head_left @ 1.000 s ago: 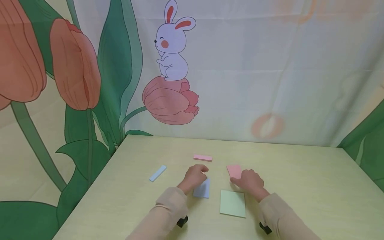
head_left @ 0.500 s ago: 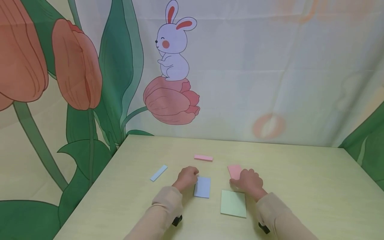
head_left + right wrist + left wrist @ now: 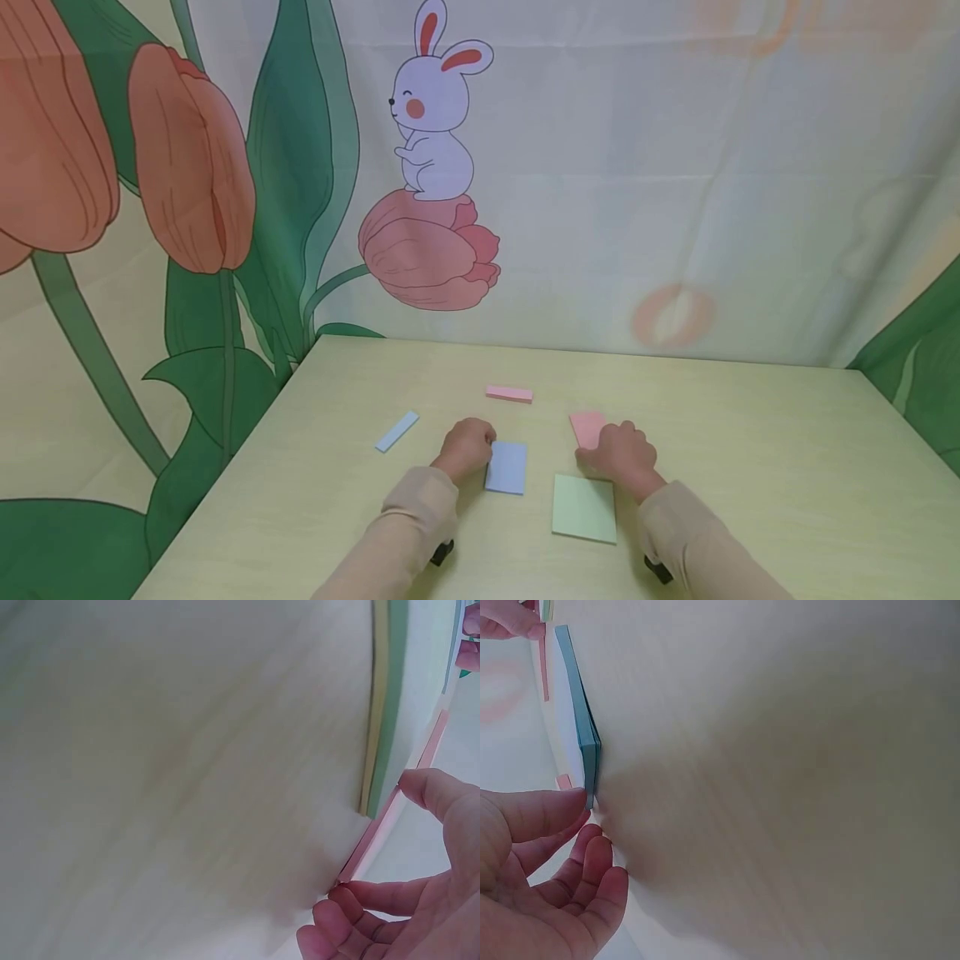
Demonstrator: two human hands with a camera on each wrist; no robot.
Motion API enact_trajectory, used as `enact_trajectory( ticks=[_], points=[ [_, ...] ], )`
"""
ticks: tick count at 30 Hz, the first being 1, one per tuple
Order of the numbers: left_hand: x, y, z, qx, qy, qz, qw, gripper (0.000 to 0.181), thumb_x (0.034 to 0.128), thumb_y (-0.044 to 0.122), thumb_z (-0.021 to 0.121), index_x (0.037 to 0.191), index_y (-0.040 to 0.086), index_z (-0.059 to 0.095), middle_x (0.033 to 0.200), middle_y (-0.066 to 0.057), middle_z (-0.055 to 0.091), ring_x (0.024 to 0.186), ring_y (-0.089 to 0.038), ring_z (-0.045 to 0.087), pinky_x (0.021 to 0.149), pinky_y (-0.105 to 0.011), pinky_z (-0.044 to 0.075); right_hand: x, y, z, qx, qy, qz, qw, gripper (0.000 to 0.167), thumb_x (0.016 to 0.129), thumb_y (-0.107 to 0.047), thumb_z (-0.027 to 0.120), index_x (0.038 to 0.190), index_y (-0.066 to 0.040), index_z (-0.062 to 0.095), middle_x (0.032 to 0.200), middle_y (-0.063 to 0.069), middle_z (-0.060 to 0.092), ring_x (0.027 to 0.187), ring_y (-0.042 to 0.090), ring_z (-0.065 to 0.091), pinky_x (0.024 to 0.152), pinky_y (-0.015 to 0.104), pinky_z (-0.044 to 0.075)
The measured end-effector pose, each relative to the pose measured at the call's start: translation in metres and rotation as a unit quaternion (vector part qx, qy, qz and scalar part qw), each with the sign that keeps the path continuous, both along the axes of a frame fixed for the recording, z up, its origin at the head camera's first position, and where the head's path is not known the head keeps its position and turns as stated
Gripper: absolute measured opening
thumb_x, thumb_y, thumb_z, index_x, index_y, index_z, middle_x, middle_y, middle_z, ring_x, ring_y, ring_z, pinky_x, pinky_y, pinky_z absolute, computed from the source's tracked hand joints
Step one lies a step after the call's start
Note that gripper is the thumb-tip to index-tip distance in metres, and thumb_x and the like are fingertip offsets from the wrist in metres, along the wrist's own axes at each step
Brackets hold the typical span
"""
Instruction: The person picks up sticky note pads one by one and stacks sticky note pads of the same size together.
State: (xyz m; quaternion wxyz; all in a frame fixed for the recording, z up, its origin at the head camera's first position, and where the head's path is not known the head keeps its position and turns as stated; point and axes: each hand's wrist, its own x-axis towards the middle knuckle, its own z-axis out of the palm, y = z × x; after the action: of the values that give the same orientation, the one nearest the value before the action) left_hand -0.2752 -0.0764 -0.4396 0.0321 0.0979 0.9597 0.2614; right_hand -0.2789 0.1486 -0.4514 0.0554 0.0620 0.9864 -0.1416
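Observation:
In the head view a blue sticky-note pad [image 3: 507,468] lies flat on the table. At its far left corner is my left hand [image 3: 465,448]; the left wrist view shows thumb and index finger pinching the corner of this blue pad [image 3: 577,712], other fingers loosely bent. My right hand [image 3: 621,454] holds a pink sticky-note pad [image 3: 587,427], partly covered by the fingers. From the right wrist, the thumb sits on one edge of the pink pad [image 3: 369,844] and the index finger at its end. A square green pad [image 3: 584,510] lies nearer to me.
Farther back lies a narrow pink strip pad [image 3: 509,394]. A light blue strip pad [image 3: 397,432] rests at an angle on the left. Behind the pale table [image 3: 750,467] hangs a cloth printed with tulips and a rabbit [image 3: 435,158].
My left hand has moved left from above the blue pad to its far left corner, and its fingers have drawn together. The right hand stays almost still at the pink pad.

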Motion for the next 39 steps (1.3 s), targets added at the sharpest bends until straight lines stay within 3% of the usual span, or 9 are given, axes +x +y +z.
enact_trajectory(
  ticks=[8, 19, 26, 32, 39],
  points=[
    [0.0001, 0.0013, -0.0021, -0.008, 0.007, 0.003, 0.9999, 0.018, 0.0745, -0.003, 0.056, 0.088, 0.001, 0.067, 0.09, -0.008, 0.065, 0.076, -0.017, 0.052, 0.072, -0.033, 0.048, -0.0026, 0.0, 0.0017, -0.01, -0.009, -0.016, 0.9998, 0.035, 0.069, -0.038, 0.06, 0.076, -0.005, 0.057, 0.08, 0.012, 0.049, 0.07, 0.025, 0.046, 0.052, 0.034, 0.037],
    [0.0013, 0.0016, -0.001, -0.011, 0.007, -0.001, 0.9999, 0.019, 0.0748, -0.003, 0.056, 0.09, -0.001, 0.067, 0.093, -0.009, 0.065, 0.084, -0.021, 0.057, 0.074, -0.035, 0.048, -0.0033, 0.0037, 0.0019, -0.024, -0.012, -0.03, 0.9992, 0.034, 0.066, -0.041, 0.063, 0.065, -0.008, 0.054, 0.068, 0.008, 0.05, 0.06, 0.021, 0.045, 0.047, 0.03, 0.035],
    [0.0005, 0.001, -0.0027, -0.012, 0.01, -0.002, 0.9999, 0.017, 0.0743, -0.003, 0.056, 0.088, -0.001, 0.067, 0.091, -0.009, 0.065, 0.083, -0.02, 0.057, 0.075, -0.035, 0.048, -0.0006, 0.006, 0.0035, -0.042, -0.009, -0.033, 0.9985, 0.036, 0.064, -0.04, 0.064, 0.069, -0.007, 0.054, 0.069, 0.008, 0.05, 0.061, 0.021, 0.045, 0.047, 0.03, 0.034],
    [-0.0005, 0.0017, -0.0028, -0.018, 0.009, -0.003, 0.9998, 0.018, 0.0743, -0.003, 0.056, 0.088, 0.0, 0.067, 0.09, -0.008, 0.065, 0.08, -0.019, 0.055, 0.074, -0.034, 0.048, 0.0006, 0.0076, 0.0045, -0.058, -0.003, -0.014, 0.9982, 0.044, 0.064, -0.04, 0.067, 0.08, -0.001, 0.055, 0.08, 0.013, 0.051, 0.066, 0.022, 0.046, 0.05, 0.03, 0.037],
    [-0.0032, 0.002, -0.0053, -0.021, 0.006, 0.001, 0.9998, 0.018, 0.0738, -0.003, 0.057, 0.088, 0.001, 0.067, 0.09, -0.008, 0.065, 0.08, -0.018, 0.055, 0.075, -0.035, 0.048, 0.0032, 0.0056, -0.0001, -0.097, 0.035, 0.044, 0.9937, 0.049, 0.066, -0.035, 0.069, 0.089, 0.004, 0.051, 0.087, 0.016, 0.047, 0.07, 0.022, 0.044, 0.058, 0.029, 0.038]
  ],
)
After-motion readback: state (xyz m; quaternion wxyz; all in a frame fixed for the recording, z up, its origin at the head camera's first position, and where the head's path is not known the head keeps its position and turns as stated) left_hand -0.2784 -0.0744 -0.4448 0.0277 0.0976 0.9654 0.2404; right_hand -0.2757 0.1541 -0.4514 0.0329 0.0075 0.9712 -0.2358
